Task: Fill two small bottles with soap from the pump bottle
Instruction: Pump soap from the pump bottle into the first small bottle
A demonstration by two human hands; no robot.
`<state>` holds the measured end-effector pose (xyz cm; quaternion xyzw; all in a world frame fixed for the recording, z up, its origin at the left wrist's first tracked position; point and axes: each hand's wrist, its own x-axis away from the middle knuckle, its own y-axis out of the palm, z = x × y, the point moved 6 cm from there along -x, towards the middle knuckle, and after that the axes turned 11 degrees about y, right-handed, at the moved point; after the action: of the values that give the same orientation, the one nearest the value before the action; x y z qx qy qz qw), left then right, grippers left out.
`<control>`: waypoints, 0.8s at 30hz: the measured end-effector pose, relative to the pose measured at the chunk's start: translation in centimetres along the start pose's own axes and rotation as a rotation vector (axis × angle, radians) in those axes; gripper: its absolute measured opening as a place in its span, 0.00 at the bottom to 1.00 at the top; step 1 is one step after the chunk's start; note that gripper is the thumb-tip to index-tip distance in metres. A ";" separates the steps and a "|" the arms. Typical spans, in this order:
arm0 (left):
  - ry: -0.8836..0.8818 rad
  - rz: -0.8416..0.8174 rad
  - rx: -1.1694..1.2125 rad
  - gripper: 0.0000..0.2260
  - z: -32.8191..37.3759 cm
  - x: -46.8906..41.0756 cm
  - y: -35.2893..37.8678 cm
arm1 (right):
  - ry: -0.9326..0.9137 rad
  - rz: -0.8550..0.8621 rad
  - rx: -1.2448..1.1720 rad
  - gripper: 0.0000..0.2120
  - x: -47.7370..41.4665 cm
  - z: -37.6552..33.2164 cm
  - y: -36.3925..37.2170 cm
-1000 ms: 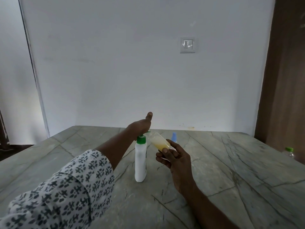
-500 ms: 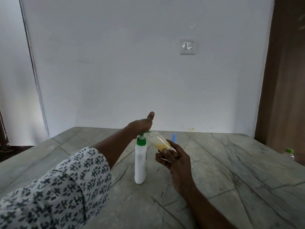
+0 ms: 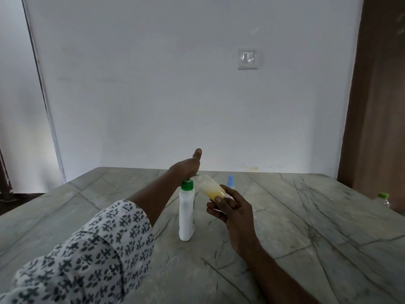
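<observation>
Item: right hand [image 3: 234,212], our grip on the small clear bottle [image 3: 211,188]. We clasp its lower end between thumb and fingers; the bottle tilts up and to the left, its mouth at the pump spout, yellowish soap pooled in its lower half.

Item: left hand [image 3: 186,168], just left of and above that grip. We lay it palm down on the pump head, thumb raised, fingers not curled around anything we can see; whether it presses we cannot tell.

Item: pump bottle [image 3: 186,213], white with a green collar, upright on the surface [image 3: 306,227], directly left of the right grip and beneath the left hand.

Item: second small bottle [image 3: 230,180], blue top, standing beyond the right grip, mostly hidden by the fingers.

Item: patterned sleeve [image 3: 87,255], white with dark motifs, on the left forearm, nearer us.

Item: green-capped bottle [image 3: 382,199], far right of the grip, at the surface's edge.

Item: wall switch [image 3: 248,58], high above.
</observation>
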<state>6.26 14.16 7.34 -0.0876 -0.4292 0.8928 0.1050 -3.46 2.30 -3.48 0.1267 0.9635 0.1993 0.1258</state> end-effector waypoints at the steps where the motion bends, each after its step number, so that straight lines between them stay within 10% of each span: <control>1: 0.004 -0.001 0.004 0.38 0.0 -0.1 0.0 | 0.003 0.001 0.003 0.17 0.0 0.0 0.0; 24: 0.010 -0.004 0.013 0.38 0.3 -0.1 -0.4 | -0.012 -0.009 0.016 0.16 0.0 -0.1 0.3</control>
<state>6.30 14.12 7.87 -0.0903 -0.4230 0.8949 0.1094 -3.41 2.49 -3.26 0.1244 0.9649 0.1901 0.1315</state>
